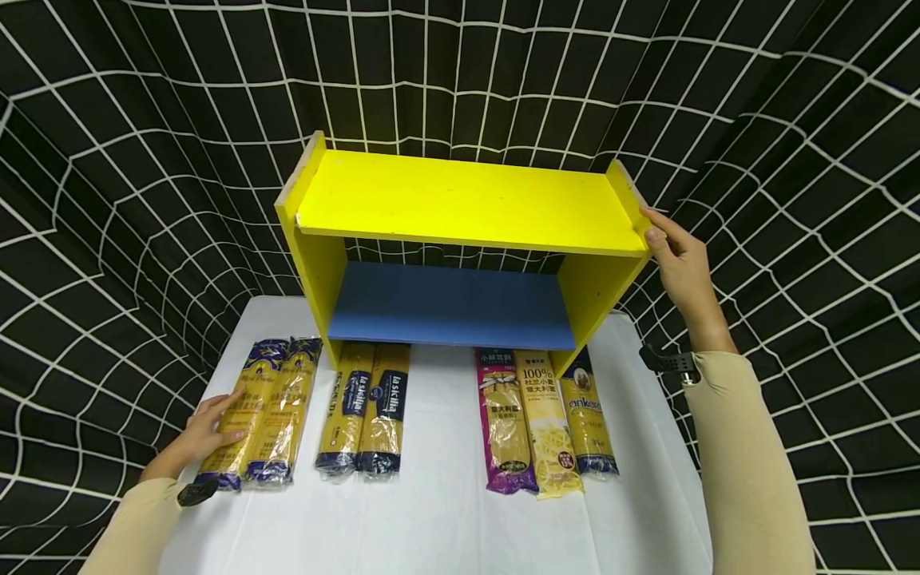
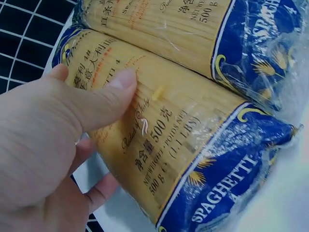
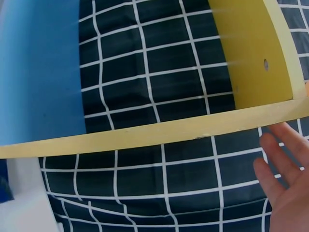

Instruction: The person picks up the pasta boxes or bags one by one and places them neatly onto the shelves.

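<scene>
On the far left, my left hand (image 1: 208, 427) holds the outer pack of spaghetti (image 2: 169, 125). Its thumb lies across the front of the wrapper, and the other fingers are at the pack's side, partly hidden. A second spaghetti pack (image 1: 283, 415) lies right against it. My right hand (image 1: 683, 259) grips the upper right corner of a yellow shelf unit (image 1: 460, 200), thumb at the front edge and index finger at the outer side. In the right wrist view, the other fingers (image 3: 277, 157) extend along the outside of the side panel (image 3: 183, 126).
Under the blue lower shelf (image 1: 453, 303), two la sicilia pasta packs (image 1: 384, 415) lie left of centre. A purple pasta pack (image 1: 506, 431), a pale yellow one (image 1: 552, 431) and a blue-ended one (image 1: 591, 423) lie to the right. A white cloth (image 1: 438, 511) covers the table; black gridded curtains surround it.
</scene>
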`<act>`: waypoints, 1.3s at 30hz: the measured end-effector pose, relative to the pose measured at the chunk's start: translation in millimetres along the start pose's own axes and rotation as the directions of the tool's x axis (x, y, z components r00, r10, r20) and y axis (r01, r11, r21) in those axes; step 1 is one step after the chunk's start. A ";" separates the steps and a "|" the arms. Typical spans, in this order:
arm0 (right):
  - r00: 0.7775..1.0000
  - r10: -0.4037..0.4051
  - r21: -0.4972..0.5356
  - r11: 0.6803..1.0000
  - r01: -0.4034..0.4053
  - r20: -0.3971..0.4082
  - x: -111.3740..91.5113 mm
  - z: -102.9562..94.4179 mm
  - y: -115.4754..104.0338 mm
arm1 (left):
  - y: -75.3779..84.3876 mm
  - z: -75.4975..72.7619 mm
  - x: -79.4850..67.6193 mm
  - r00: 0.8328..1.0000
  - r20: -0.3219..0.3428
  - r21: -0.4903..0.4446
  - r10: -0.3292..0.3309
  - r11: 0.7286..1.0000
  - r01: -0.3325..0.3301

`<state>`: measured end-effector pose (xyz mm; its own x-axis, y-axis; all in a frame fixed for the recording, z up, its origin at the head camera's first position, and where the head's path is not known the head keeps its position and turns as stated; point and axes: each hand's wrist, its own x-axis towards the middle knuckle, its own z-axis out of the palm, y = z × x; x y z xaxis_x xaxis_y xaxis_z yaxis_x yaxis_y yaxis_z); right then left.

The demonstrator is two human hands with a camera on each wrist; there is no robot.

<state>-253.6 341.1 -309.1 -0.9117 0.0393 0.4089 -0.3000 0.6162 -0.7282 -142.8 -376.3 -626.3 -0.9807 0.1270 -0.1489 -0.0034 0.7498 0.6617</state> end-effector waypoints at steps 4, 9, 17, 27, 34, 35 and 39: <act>1.000 0.006 -0.005 1.000 -0.006 -0.009 -0.8 0.3 0.0 | 2.2 -3.6 6.2 0.998 0.036 0.040 -0.042 0.998 0.041; 1.000 0.014 -0.002 1.000 -0.014 -0.019 -1.1 0.8 -0.3 | 7.0 -9.3 16.0 0.998 0.057 0.096 -0.003 0.995 -0.003; 1.000 0.010 0.001 1.000 -0.010 -0.020 1.4 0.4 -0.7 | 13.3 -16.9 19.7 0.986 0.160 0.074 0.056 0.995 -0.069; 1.000 0.016 -0.024 1.000 -0.016 -0.006 3.4 0.3 -1.8 | 14.1 -22.3 20.0 0.972 0.211 -0.078 0.102 0.993 -0.087; 1.000 0.021 -0.026 0.999 -0.022 -0.011 2.8 1.2 -0.9 | 16.6 -22.3 18.9 0.979 0.194 -0.066 0.065 0.996 -0.053; 1.000 0.022 -0.026 0.999 -0.022 -0.011 2.7 1.4 -0.7 | 17.1 -22.6 18.7 0.980 0.188 -0.058 0.068 0.997 -0.058; 1.000 0.024 -0.029 0.999 -0.025 -0.012 2.3 2.4 -0.1 | 17.2 -21.2 18.8 0.983 0.159 -0.025 0.089 0.996 -0.086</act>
<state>-256.4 339.2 -309.4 -0.9155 0.0634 0.3973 -0.2691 0.6376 -0.7219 -165.5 -374.8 -602.1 -0.9335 0.2950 -0.2040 0.0765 0.7195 0.6903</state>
